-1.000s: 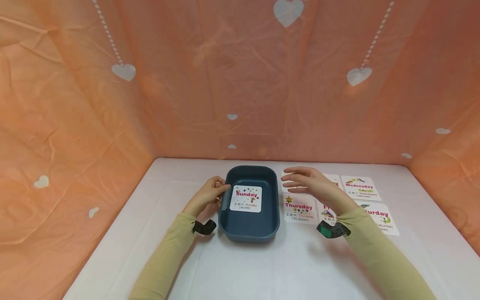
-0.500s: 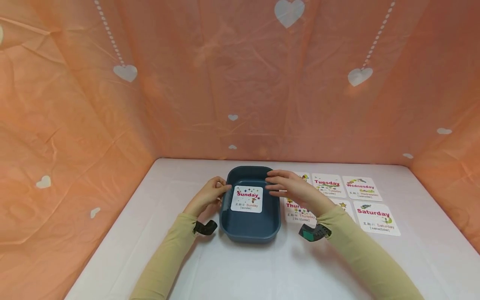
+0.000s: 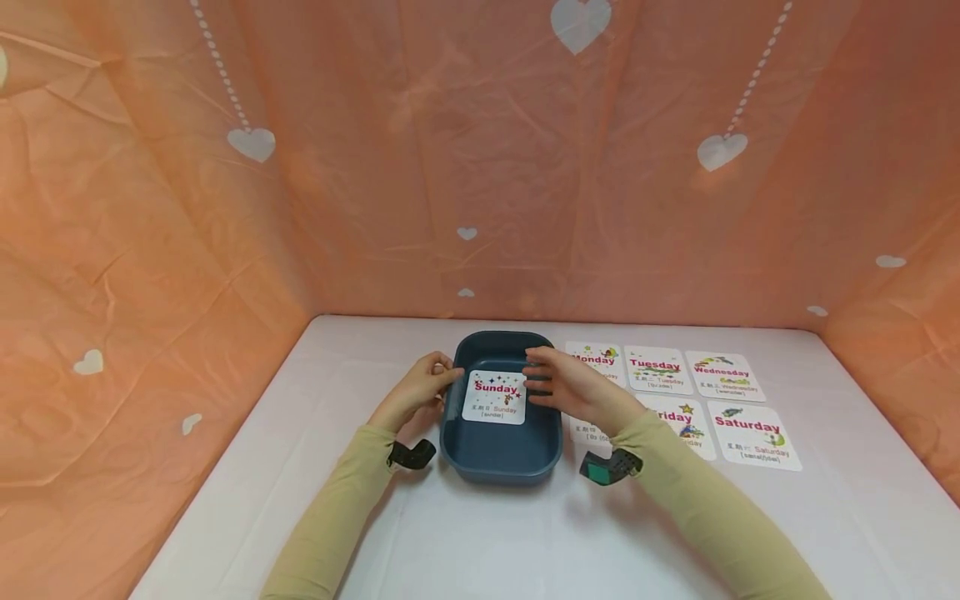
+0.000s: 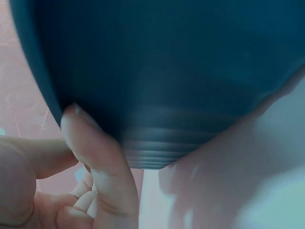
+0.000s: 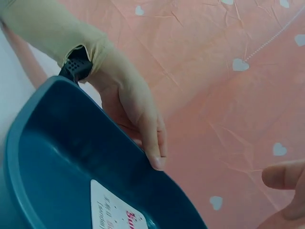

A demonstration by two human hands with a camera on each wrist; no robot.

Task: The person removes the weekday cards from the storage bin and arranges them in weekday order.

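A dark blue rectangular tray (image 3: 501,457) stands on the table with a white "Sunday" card (image 3: 493,407) lying face up inside. My left hand (image 3: 414,392) holds the tray's left rim between thumb and fingers; its thumb (image 4: 97,152) rests against the rim in the left wrist view. Over the tray's right rim hovers my right hand (image 3: 577,387), fingers loosely extended and holding nothing. To the right lie two rows of day cards, including Tuesday (image 3: 657,375), Wednesday (image 3: 726,387) and Saturday (image 3: 756,447). My right hand and forearm partly cover Monday (image 3: 592,350), Thursday and Friday.
A white cloth (image 3: 480,542) covers the tabletop. Orange drapes (image 3: 375,183) printed with pale hearts enclose the back and both sides. Each wrist carries a dark strap, and the sleeves are yellowish.
My right hand has moved left from above the cards to the tray's right rim, uncovering Tuesday and Saturday. The left hand has stayed on the tray, and the Sunday card has not shifted.
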